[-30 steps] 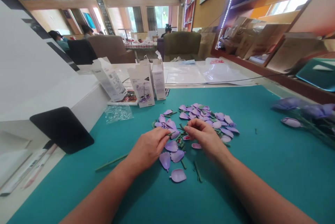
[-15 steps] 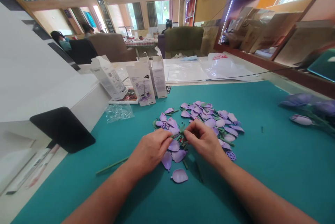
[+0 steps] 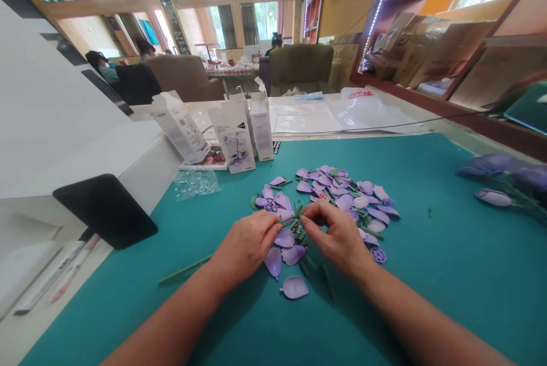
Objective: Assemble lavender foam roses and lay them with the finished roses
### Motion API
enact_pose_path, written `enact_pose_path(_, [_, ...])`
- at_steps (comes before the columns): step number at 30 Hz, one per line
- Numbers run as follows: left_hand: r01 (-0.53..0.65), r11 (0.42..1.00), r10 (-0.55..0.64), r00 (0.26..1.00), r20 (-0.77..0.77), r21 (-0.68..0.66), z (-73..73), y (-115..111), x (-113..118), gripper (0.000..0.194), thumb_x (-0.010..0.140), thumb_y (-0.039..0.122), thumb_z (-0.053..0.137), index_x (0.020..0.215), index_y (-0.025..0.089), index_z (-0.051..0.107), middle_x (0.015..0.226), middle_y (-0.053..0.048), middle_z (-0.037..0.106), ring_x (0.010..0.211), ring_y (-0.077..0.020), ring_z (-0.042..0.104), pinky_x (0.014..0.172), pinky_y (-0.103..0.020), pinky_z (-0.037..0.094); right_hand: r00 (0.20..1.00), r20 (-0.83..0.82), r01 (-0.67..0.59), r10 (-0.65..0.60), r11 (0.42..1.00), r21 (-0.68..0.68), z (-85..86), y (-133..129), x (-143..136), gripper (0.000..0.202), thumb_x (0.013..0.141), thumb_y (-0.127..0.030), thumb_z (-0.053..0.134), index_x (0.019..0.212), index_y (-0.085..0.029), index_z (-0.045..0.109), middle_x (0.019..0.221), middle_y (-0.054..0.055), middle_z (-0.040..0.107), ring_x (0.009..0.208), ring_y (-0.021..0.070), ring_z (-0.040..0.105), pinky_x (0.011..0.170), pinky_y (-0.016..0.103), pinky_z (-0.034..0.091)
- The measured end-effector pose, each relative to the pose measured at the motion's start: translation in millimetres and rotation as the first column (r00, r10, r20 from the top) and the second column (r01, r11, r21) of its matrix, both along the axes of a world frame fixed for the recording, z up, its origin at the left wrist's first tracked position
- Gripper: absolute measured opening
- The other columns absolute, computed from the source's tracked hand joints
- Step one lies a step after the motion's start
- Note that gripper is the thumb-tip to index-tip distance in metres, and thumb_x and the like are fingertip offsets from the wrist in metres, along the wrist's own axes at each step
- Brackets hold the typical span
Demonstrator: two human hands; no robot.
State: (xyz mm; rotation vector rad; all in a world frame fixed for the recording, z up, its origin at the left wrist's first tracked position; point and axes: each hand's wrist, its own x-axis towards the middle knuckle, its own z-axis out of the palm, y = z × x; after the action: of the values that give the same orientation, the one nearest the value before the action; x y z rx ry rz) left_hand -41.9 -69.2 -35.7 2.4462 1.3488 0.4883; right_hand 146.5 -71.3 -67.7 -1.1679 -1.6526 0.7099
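Observation:
Between my two hands is a small green flower piece (image 3: pixel 296 215) with narrow leaf-like points. My left hand (image 3: pixel 252 243) pinches a thin green stem (image 3: pixel 286 220) on its left side. The fingers of my right hand (image 3: pixel 335 235) are pinched on the piece's right edge. Around and under the hands lie loose purple plastic petals (image 3: pixel 293 255), with one petal (image 3: pixel 294 287) apart at the front. A larger heap of petals and green parts (image 3: pixel 337 183) spreads behind my right hand. A purple openwork disc (image 3: pixel 378 255) rests by my right wrist.
A long green stem (image 3: pixel 186 268) lies left of my left forearm. White boxes (image 3: pixel 234 138) and a clear plastic bag (image 3: pixel 196 184) stand at the back left, near a black tablet-like panel (image 3: pixel 106 212). Assembled purple flowers (image 3: pixel 496 198) lie at the right on the green mat (image 3: pixel 448 275).
The green piece has turned slightly between my fingers, and its points now show more clearly. Both hands stay in nearly the same place; the view has shifted a little.

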Motion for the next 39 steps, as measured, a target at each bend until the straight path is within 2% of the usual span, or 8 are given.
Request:
enact_pose_path(7, [0.005, 1.000, -0.004, 1.000, -0.030, 0.021, -0.4, -0.3, 0.8, 0.026, 0.097, 0.026, 0.039, 0.080, 0.018, 0.059, 0.079, -0.002, 0.062, 0.072, -0.0154, 0.057, 0.065, -0.026, 0.042, 0.998, 0.059, -0.029, 0.025, 0.997, 0.070, -4.7, 1.4, 3.3, 0.011, 0.082, -0.023, 0.056, 0.071, -0.021, 0.053, 0.089, 0.006, 0.068, 0.079, 0.0166, 0.063, 0.065, 0.027, 0.050])
enact_pose_path(11, [0.000, 0.999, 0.002, 0.999, -0.045, 0.032, -0.8, -0.2, 0.9, 0.028, 0.097, 0.026, 0.038, 0.082, 0.018, 0.060, 0.080, -0.002, 0.063, 0.074, -0.0157, 0.058, 0.066, -0.026, 0.043, 0.997, 0.079, -0.024, 0.016, 0.995, 0.101, -3.8, -0.6, 0.9, 0.011, 0.082, -0.022, 0.055, 0.071, -0.021, 0.051, 0.085, 0.006, 0.067, 0.076, 0.0161, 0.063, 0.063, 0.026, 0.050])
enact_pose_path(15, [-0.013, 1.000, 0.014, 0.997, -0.079, 0.022, 0.4, -0.5, 2.0, 0.027, 0.098, 0.026, 0.038, 0.088, 0.018, 0.062, 0.084, -0.003, 0.065, 0.077, -0.0166, 0.060, 0.068, -0.026, 0.044, 0.989, 0.136, 0.019, -0.049, 0.977, 0.211, -1.5, -3.2, -2.8, 0.012, 0.083, -0.020, 0.051, 0.071, -0.022, 0.049, 0.080, 0.005, 0.066, 0.072, 0.0162, 0.062, 0.062, 0.027, 0.048])
enact_pose_path(21, [-0.032, 0.999, 0.033, 0.991, -0.129, 0.012, 0.3, -1.6, 2.8, 0.027, 0.098, 0.026, 0.037, 0.096, 0.018, 0.064, 0.089, -0.003, 0.066, 0.082, -0.0178, 0.062, 0.071, -0.027, 0.045, 0.973, 0.220, -0.002, -0.073, 0.946, 0.325, -2.0, -3.8, -2.9, 0.013, 0.085, -0.017, 0.049, 0.073, -0.023, 0.048, 0.082, 0.006, 0.067, 0.077, 0.0176, 0.064, 0.066, 0.028, 0.048])
enact_pose_path(30, [-0.038, 0.999, 0.042, 0.979, -0.199, 0.022, 0.6, -2.1, 2.3, 0.026, 0.098, 0.026, 0.038, 0.094, 0.018, 0.063, 0.088, -0.003, 0.066, 0.080, -0.0179, 0.062, 0.068, -0.027, 0.044, 0.968, 0.244, -0.032, -0.058, 0.936, 0.351, -3.5, -3.3, -1.8, 0.013, 0.085, -0.015, 0.047, 0.074, -0.023, 0.047, 0.082, 0.006, 0.066, 0.079, 0.0181, 0.065, 0.066, 0.029, 0.049])
enact_pose_path(39, [-0.031, 0.999, 0.034, 0.974, -0.224, 0.013, 0.8, -1.4, 2.4, 0.026, 0.098, 0.026, 0.038, 0.095, 0.018, 0.062, 0.089, -0.004, 0.066, 0.081, -0.0187, 0.062, 0.069, -0.028, 0.044, 0.971, 0.239, -0.055, -0.024, 0.946, 0.318, -4.4, -3.5, -1.5, 0.012, 0.084, -0.016, 0.048, 0.074, -0.022, 0.048, 0.083, 0.006, 0.066, 0.079, 0.0185, 0.065, 0.065, 0.029, 0.050])
